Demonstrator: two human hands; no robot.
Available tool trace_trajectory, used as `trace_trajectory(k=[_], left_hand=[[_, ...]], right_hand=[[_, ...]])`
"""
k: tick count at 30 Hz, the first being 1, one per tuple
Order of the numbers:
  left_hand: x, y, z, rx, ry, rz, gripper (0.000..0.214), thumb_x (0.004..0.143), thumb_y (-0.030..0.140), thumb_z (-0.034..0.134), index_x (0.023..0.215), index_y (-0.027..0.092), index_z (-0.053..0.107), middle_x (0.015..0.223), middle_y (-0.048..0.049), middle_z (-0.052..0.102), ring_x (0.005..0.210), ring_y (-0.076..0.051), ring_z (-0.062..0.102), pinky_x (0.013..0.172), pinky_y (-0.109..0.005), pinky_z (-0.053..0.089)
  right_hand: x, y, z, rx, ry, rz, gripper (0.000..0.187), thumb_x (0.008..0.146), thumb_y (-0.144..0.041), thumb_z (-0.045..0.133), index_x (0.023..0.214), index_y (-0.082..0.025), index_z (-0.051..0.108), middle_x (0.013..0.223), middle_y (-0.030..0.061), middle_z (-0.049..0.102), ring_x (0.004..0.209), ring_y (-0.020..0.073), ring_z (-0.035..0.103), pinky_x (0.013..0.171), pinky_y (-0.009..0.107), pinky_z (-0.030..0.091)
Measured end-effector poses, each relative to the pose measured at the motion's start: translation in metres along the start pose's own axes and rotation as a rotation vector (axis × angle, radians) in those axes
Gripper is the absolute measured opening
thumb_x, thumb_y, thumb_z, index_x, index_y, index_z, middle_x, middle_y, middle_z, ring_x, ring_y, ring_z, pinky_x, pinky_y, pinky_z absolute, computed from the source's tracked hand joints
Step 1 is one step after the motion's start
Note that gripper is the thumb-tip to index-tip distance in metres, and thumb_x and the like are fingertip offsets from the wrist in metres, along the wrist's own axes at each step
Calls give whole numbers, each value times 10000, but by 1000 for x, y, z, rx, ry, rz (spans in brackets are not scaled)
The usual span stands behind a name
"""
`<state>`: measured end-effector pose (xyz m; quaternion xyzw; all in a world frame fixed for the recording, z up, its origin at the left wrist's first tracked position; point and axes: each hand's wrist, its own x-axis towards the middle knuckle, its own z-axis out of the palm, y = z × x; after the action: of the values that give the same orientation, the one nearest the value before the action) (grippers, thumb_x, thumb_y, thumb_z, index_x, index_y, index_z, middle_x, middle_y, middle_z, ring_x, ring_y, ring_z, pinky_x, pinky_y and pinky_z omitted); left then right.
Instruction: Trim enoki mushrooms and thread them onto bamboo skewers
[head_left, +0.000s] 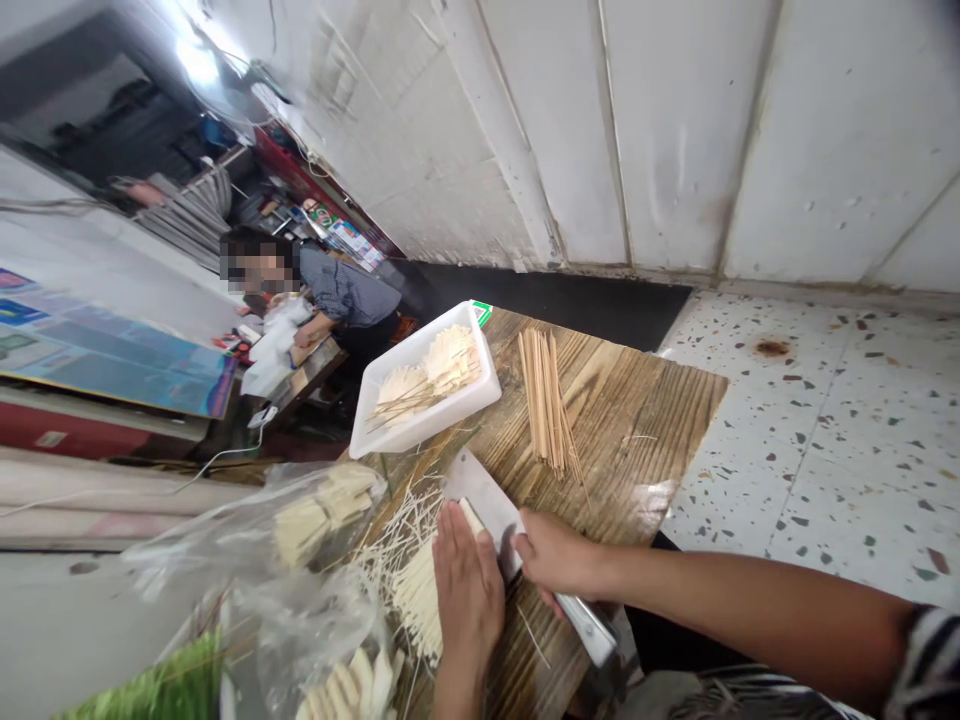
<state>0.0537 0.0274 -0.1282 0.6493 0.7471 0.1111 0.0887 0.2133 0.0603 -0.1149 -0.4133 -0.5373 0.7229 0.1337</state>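
While your left hand (469, 588) holds a piece (470, 515) toward the bench's (637, 400) left edge, your right hand (559, 555) grips the cleaver (486, 488), seemingly slicing; next, press evenly.

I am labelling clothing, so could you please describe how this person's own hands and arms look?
The left hand and right hand are bare, with no gloves or rings visible. The right forearm is also uncovered, and a sleeve with dark and white stripes shows at the right edge. No left sleeve is in view.
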Motion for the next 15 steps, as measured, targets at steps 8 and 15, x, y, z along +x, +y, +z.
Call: trace_trajectory(k=[8, 15], left_hand=[[2, 1, 0, -43, 7, -12, 651, 948, 420, 132, 1446, 0, 120, 1533, -217, 128, 1427, -229, 28, 1152, -498, 68], [1, 3, -2, -114, 25, -30, 643, 947, 421, 160, 1444, 13, 148, 1535, -206, 136, 1426, -222, 35, 1157, -481, 70]], right_hand=[[-13, 16, 8, 32, -27, -13, 43, 926, -222, 355, 903, -193, 379, 328, -127, 353, 227, 111, 391, 269, 156, 278], [15, -8, 29, 104, -31, -58, 151, 872, -104, 351, 757, -193, 390, 389, -106, 387, 256, 77, 410, 304, 147, 352]])
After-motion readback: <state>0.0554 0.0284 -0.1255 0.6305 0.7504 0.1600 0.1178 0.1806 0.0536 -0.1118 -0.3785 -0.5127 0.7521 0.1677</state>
